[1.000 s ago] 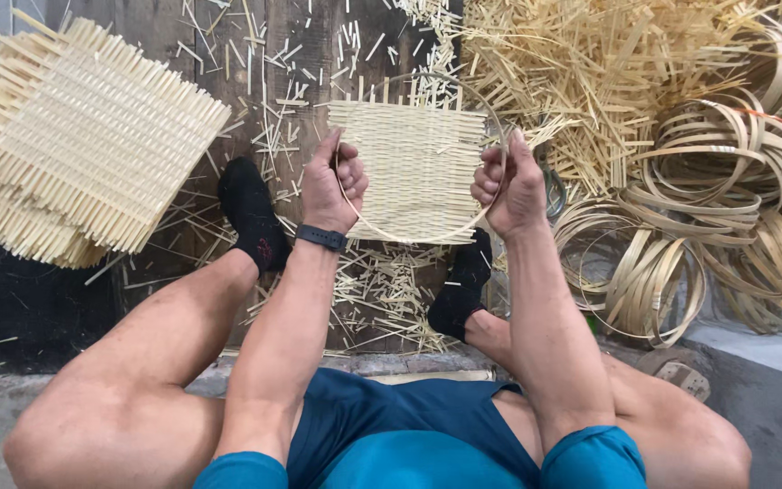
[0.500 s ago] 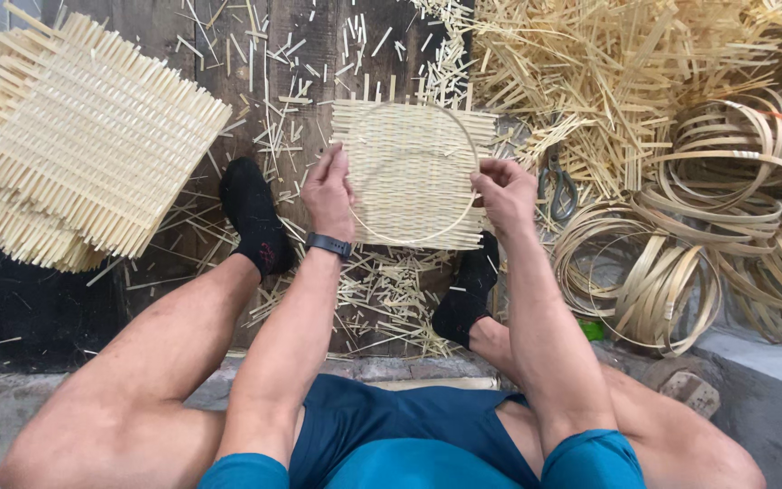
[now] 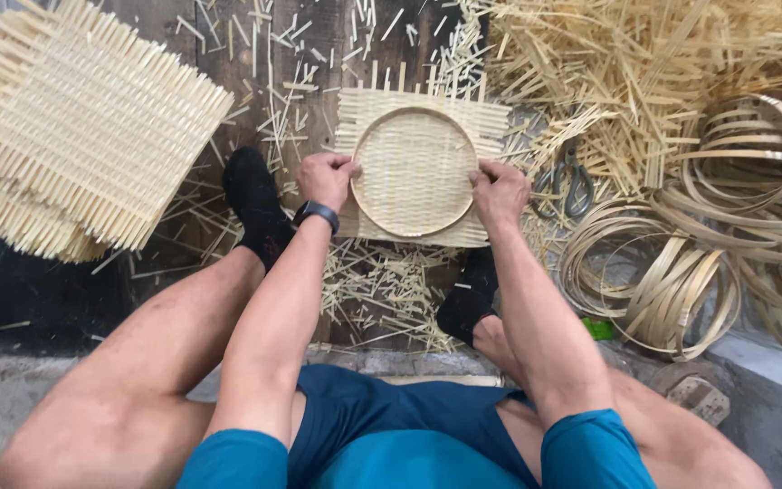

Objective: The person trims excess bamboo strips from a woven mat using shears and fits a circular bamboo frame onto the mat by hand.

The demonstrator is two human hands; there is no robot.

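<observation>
A square woven bamboo mat (image 3: 477, 116) lies on the dark floor between my feet. A round bamboo hoop (image 3: 416, 110) sits pressed on top of it. My left hand (image 3: 325, 178) grips the hoop's left rim together with the mat. My right hand (image 3: 500, 192) grips the hoop's right rim the same way. A dark watch (image 3: 316, 214) is on my left wrist.
A stack of woven bamboo mats (image 3: 74, 136) lies at the left. Coiled bamboo hoops (image 3: 690, 244) and a heap of loose strips (image 3: 644, 63) fill the right. Scissors (image 3: 565, 186) lie near my right hand. Cut strip ends (image 3: 382, 281) litter the floor around my black shoes.
The hoop has gone from raised above the mat to lying flat on it. Both hands moved down and apart to its sides.
</observation>
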